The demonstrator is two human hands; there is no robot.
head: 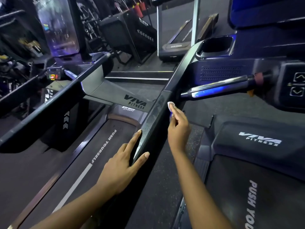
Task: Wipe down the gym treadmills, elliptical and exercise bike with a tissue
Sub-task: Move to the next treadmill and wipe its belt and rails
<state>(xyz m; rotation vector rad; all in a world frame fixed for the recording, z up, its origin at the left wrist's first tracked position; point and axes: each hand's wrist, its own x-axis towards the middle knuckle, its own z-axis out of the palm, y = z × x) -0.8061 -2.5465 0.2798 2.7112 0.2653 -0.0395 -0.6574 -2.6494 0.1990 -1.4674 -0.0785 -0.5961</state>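
The right hand [179, 128] pinches a small white tissue [170, 105] between thumb and curled fingertips, pressing it to the right edge of the long dark matte handrail [155, 116] of the left treadmill, about midway up its slope. The left hand [120, 164] rests lower on the same rail, fingers straight along its inner face and thumb laid over the top, holding nothing. The tissue looks thin, soft and light, likely to bunch or tear if dragged hard, so a wadded pad under 2 or 3 fingertips should suit better than a loose corner. The handrail is stiff, fixed and smooth, with dull smears on top; it needs only steady pressure along its length. A black belt printed PUSH YOURSELF [102, 154] lies below to the left
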